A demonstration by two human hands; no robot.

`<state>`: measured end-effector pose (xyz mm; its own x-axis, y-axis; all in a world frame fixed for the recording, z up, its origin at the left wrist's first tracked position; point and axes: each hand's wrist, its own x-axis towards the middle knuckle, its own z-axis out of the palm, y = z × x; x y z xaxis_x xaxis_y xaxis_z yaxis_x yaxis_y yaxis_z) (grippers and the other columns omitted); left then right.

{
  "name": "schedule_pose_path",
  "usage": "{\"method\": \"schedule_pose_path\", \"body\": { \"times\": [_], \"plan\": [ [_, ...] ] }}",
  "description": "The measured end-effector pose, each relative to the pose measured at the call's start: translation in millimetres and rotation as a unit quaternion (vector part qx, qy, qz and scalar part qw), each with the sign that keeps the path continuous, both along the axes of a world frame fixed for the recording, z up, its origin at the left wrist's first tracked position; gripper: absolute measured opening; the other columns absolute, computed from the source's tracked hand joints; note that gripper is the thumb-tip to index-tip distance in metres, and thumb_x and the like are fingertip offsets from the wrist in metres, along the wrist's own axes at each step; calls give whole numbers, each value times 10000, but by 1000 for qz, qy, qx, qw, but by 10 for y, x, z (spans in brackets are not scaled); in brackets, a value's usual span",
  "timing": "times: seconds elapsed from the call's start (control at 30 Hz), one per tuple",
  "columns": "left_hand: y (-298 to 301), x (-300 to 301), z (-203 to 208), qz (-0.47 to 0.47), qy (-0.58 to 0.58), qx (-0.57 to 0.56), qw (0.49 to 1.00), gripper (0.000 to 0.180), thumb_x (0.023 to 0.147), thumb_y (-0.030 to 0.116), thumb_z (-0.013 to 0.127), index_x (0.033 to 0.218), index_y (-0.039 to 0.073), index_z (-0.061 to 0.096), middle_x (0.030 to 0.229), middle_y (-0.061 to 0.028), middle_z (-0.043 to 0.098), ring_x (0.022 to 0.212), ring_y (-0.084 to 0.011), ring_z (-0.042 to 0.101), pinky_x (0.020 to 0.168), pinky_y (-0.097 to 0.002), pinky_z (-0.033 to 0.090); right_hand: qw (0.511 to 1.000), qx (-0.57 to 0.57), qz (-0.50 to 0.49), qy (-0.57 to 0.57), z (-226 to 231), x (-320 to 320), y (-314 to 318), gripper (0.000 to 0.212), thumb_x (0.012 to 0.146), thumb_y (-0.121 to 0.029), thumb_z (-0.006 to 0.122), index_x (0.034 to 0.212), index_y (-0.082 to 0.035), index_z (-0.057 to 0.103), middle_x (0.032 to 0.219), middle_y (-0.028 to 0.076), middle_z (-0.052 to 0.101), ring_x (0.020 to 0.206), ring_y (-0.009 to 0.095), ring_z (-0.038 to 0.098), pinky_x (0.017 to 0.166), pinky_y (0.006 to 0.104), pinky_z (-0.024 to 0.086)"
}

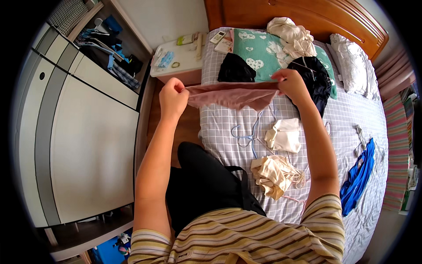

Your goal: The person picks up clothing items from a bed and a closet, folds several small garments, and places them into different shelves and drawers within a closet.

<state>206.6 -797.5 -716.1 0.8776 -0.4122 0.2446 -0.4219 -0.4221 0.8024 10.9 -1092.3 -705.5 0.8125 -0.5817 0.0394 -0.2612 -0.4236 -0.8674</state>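
Note:
A dusty-pink piece of fabric [237, 96], looking like a thin garment, is stretched wide in the air above the bed. My left hand [173, 97] pinches its left end between thumb and fingers. At the other end, my right hand [290, 84] grips the corner, fingers closed. Beneath and nearer me lie blue hangers [249, 137], a folded cream garment [283, 135] and a crumpled cream garment with thin straps [274, 176]. Just beyond the fabric, a black garment [236, 68] is bunched against a green pillow [252, 46]; more black clothing [314, 81] lies beside my right wrist.
The bed has a grey checked sheet [220, 121] and a wooden headboard [299, 15]. A blue garment [358, 178] lies at right. Left stand a white nightstand [182, 64] and a wardrobe [92, 149], its upper part open on hanging clothes [112, 53]. White pillows [351, 66] rest at far right.

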Motion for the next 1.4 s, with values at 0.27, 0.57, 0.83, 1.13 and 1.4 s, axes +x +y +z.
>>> {"method": "schedule_pose_path", "body": {
  "times": [0.27,0.57,0.83,1.13,1.4],
  "plan": [
    [335,-358,401,-75,177,-36,981,214,713,-53,464,803,-19,655,953,-80,690,662,-96,579,505,-218,457,987,11,95,132,450,-453,140,246,664,71,566,889,34,656,831,102,649,523,147,591,468,261,493],
    [-294,333,-632,-70,337,105,933,175,752,36,523,870,34,652,755,-50,619,629,-142,562,497,-268,464,895,-15,147,420,-677,491,-478,254,671,-11,577,899,-40,684,665,118,649,602,212,662,541,322,560],
    [36,-101,-1596,-141,239,141,950,179,734,-46,503,800,0,663,824,-75,666,721,-144,612,658,-270,492,946,-276,42,162,-1648,-283,66,123,633,-31,615,755,-46,626,829,183,618,837,376,588,731,438,484],
    [-270,-549,-1592,-324,104,238,910,596,662,207,744,1214,72,566,1288,-160,527,1178,-307,492,996,-376,390,944,-265,21,193,-2150,-1104,866,351,733,-126,646,1069,-45,582,1072,193,561,996,393,531,829,464,459],
    [-835,-388,-2162,-360,240,404,806,473,661,196,741,1073,-2,617,1018,-157,648,953,-257,611,814,-355,476,975,43,-42,214,-2118,-534,1459,547,722,-269,716,1164,9,557,1168,207,574,1098,364,535,914,413,442]
  ]
}}
